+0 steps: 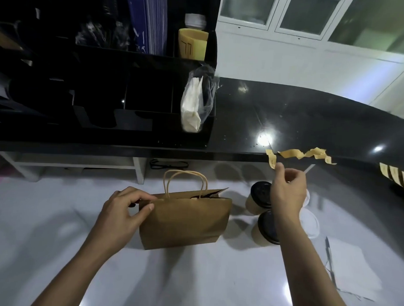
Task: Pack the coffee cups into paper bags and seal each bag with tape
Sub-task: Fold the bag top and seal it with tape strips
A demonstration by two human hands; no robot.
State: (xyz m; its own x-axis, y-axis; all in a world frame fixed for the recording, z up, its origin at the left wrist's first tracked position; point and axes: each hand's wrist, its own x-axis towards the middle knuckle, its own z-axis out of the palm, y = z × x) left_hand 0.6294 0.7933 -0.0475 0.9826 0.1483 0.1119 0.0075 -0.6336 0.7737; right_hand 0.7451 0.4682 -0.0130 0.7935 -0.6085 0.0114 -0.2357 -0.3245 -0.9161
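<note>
A brown paper bag (185, 218) with twisted handles stands upright on the white counter (56, 228). My left hand (123, 209) pinches its top left corner. To the right of the bag stand two paper coffee cups with black lids, one farther (259, 198) and one nearer (266, 228). My right hand (286, 190) is raised above them and pinches the hanging end of a strip of tan tape (273, 161). More tan tape pieces (306, 154) stick along the edge of the black ledge (243, 122).
A black organiser (102, 99) on the ledge holds a bag of napkins (193, 102) and cup sleeves (192, 43). Further tape pieces (397, 175) hang at the far right. White lids (309, 223) lie behind my right arm. Papers and a pen (350, 270) lie at the right.
</note>
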